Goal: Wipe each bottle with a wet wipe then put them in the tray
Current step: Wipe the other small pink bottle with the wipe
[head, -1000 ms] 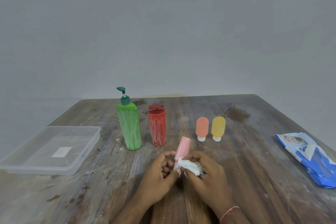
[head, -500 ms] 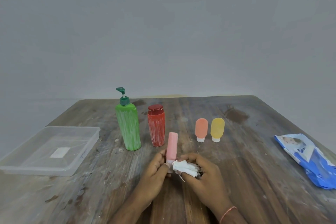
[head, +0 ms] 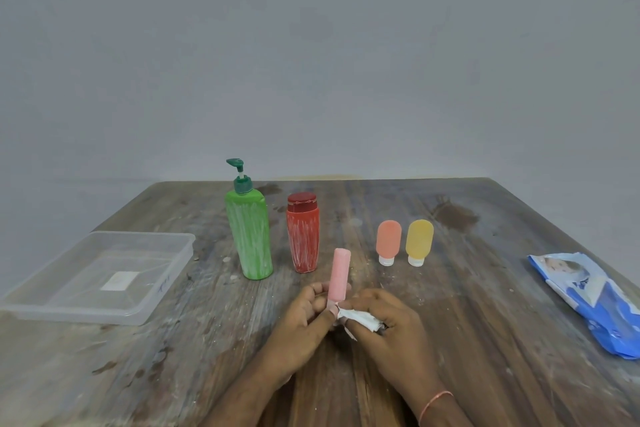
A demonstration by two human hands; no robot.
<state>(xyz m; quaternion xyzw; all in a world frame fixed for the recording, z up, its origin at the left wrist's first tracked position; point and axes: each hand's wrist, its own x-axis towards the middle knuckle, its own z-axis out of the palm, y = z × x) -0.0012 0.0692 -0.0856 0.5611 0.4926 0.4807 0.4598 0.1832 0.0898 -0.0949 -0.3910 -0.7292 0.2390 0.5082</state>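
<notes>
Your left hand grips the matte pink bottle upright; your right hand pinches the crumpled white wipe at its base, toward five o'clock.

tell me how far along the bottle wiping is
Done: nothing yet; the tray holds no bottles. In hand: the left hand holds the pink bottle upright while the right hand grips the wet wipe at its lower end. Left: the green pump bottle, red bottle, orange bottle and yellow bottle stand on the table.
</notes>
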